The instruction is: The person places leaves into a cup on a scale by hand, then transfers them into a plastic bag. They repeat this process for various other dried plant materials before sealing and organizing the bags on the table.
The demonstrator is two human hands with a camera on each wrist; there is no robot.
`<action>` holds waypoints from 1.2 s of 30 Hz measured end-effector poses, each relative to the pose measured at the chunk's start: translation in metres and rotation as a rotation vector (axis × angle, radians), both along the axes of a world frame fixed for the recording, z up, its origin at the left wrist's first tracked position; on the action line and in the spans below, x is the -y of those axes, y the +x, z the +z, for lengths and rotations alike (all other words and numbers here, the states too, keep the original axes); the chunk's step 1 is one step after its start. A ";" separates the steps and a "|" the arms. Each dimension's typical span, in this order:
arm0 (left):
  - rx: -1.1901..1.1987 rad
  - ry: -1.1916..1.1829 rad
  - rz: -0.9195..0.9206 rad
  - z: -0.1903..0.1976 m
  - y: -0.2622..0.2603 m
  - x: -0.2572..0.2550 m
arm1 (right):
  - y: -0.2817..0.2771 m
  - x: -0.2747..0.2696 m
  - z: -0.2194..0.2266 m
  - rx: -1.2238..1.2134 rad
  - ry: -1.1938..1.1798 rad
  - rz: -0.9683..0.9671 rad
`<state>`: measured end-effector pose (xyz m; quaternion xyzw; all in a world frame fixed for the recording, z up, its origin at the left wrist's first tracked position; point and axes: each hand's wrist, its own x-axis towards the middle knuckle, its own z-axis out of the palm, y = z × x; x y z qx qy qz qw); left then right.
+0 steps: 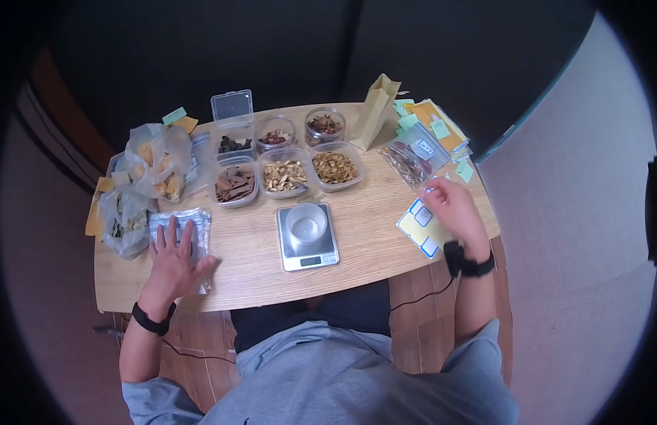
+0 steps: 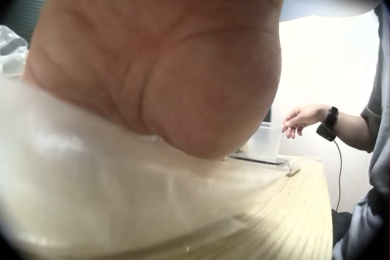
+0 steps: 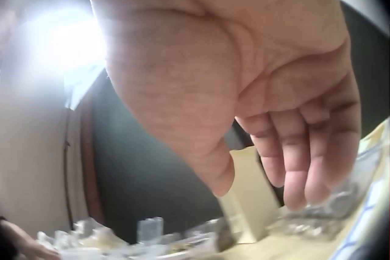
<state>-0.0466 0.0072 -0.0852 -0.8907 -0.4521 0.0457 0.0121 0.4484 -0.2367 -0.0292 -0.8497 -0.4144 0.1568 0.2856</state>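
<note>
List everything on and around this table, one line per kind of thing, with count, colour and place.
table: one, light wood, under everything.
kitchen scale: one, silver, centre front, a clear cup on it.
tubs of dried pieces: six, clear with brown contents, in two rows behind the scale.
empty lidded box: one, clear, behind the tubs.
plastic bags: several, clear, at the left edge.
stack of zip pouches: one, clear, front left.
paper bag: one, tan, standing at the back right.
envelopes and notes: a few, yellow and green, back right.
label sheet: one, yellow with blue-edged labels, front right.
left hand: flat on the pouches.
right hand: fingers loosely curled above the label sheet.
</note>
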 end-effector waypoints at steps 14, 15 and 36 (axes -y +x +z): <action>0.043 -0.144 0.042 -0.013 0.000 -0.001 | 0.187 -0.067 -0.105 -0.056 0.059 -0.625; 0.043 -0.120 0.038 -0.012 0.000 0.000 | 0.194 -0.067 -0.111 -0.054 0.061 -0.627; 0.444 0.149 -0.401 0.090 0.045 0.011 | 0.104 -0.058 0.032 -0.317 0.560 -0.139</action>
